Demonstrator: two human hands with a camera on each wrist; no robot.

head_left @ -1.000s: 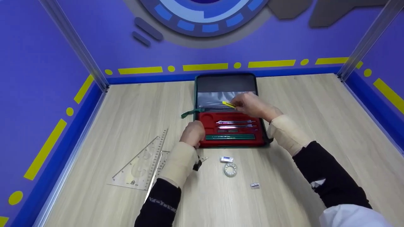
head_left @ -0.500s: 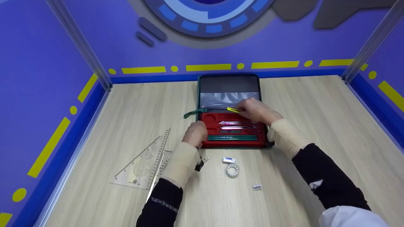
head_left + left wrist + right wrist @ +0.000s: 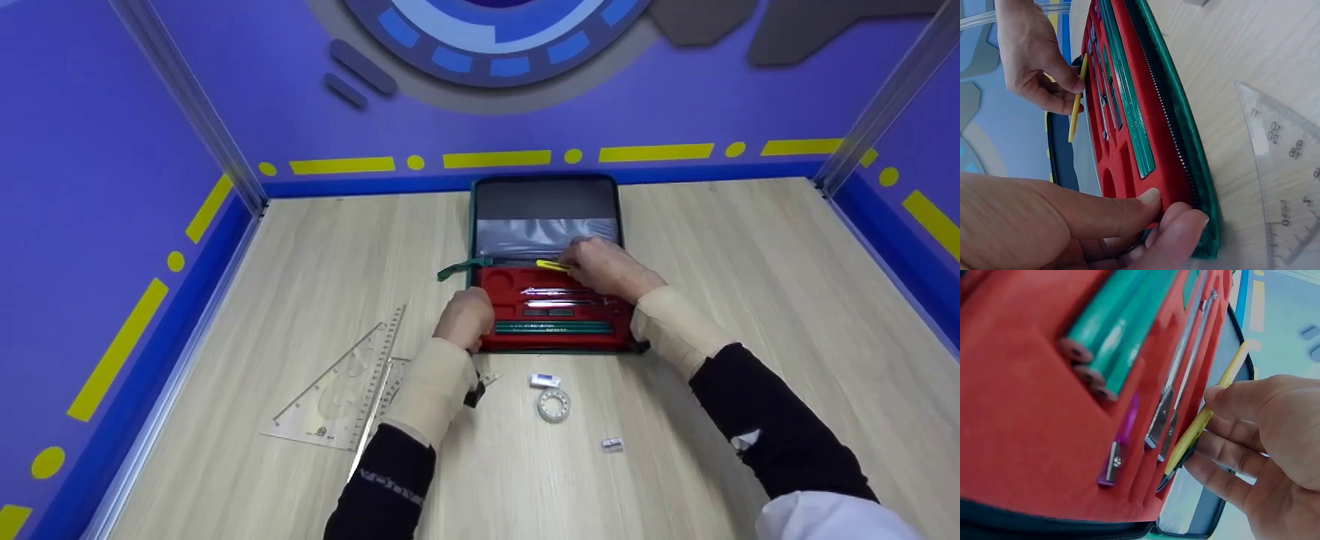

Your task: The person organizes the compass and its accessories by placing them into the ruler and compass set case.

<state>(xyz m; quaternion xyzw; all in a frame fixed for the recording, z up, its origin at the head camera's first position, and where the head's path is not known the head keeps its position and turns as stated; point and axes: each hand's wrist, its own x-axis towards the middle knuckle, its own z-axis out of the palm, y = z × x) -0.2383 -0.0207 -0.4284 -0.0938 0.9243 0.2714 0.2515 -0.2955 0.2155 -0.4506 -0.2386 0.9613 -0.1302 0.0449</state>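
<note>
My right hand pinches a slim yellow utility knife between thumb and fingers. One end of the knife, dark-tipped in the right wrist view, meets the upper edge of the red tray. This tray lies in an unfolded green zip case. With thumb on top and fingers at the outer side, my left hand grips the case's near left corner. Green pencils, metal compass-like drawing tools and a purple-handled tool sit in the tray's slots.
Clear set squares lie left of my left forearm. In front of the case are an eraser, a tape roll and a small sharpener. A green strap sticks out leftward. The blue back wall stands behind the case.
My right hand has come down and nearer, bringing the yellow utility knife from above the clear pocket to the tray's upper edge. My left hand keeps its hold on the case corner.
</note>
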